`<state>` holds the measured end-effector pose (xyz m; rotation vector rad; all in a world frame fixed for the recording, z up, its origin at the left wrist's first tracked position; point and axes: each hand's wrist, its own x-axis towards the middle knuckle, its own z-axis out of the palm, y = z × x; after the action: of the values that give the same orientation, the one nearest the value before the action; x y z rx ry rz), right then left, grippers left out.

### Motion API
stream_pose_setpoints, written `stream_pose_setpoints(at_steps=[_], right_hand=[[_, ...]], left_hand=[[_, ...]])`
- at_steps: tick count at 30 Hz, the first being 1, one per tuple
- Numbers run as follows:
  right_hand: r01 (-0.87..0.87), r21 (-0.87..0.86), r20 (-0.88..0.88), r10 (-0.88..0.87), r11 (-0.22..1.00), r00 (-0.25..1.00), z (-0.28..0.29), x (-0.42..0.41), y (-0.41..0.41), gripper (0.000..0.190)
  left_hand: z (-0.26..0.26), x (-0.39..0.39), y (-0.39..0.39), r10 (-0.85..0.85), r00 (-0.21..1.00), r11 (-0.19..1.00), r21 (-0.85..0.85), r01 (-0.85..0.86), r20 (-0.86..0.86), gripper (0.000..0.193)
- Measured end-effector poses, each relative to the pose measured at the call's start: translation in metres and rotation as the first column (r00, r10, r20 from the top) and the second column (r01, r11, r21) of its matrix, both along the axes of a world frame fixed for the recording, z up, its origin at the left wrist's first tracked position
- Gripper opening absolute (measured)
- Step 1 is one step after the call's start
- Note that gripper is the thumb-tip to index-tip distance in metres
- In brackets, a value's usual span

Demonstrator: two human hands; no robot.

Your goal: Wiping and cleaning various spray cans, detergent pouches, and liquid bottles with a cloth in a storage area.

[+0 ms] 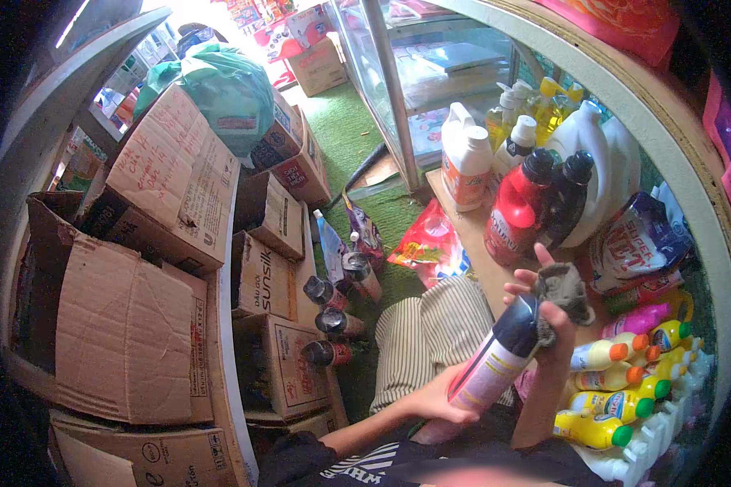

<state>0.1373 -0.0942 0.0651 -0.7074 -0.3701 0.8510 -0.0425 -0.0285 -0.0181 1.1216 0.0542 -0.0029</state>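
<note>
My left hand is wrapped around the lower part of a pink-labelled spray can with a black cap, tilted over my lap. My right hand holds a grey-brown cloth beside the cap; some of its fingers are spread, and the cloth touches the can's top. In front of my hands, a red bottle with a black cap stands on a shelf board, beside a dark bottle and a white jug with an orange label. Several dark-capped cans stand on the green floor at my left.
Cardboard boxes fill the shelves at left, under a green plastic bag. A red detergent bag lies on the green carpet by my knees. Yellow bottles lie stacked at right. A glass cabinet stands ahead.
</note>
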Motion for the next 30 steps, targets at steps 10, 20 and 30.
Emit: stream_pose_setpoints(at_steps=[10,20,30], right_hand=[[-0.347,-0.008,0.267,0.336,0.938,0.903,-0.106,-0.057,-0.018,0.100],[0.095,-0.176,0.334,-0.032,0.980,0.942,0.011,-0.023,0.013,0.094],[-0.238,-0.339,0.239,0.328,0.910,0.914,-0.047,-0.084,-0.010,0.091]], left_hand=[[-0.068,-0.002,0.000,-0.271,0.815,0.533,-0.625,0.570,0.512,0.086],[0.011,-0.019,-0.008,0.191,0.979,0.978,0.099,-0.184,-0.071,0.077],[-0.081,-0.005,-0.002,-0.152,0.666,0.327,-0.598,0.731,0.730,0.079]])
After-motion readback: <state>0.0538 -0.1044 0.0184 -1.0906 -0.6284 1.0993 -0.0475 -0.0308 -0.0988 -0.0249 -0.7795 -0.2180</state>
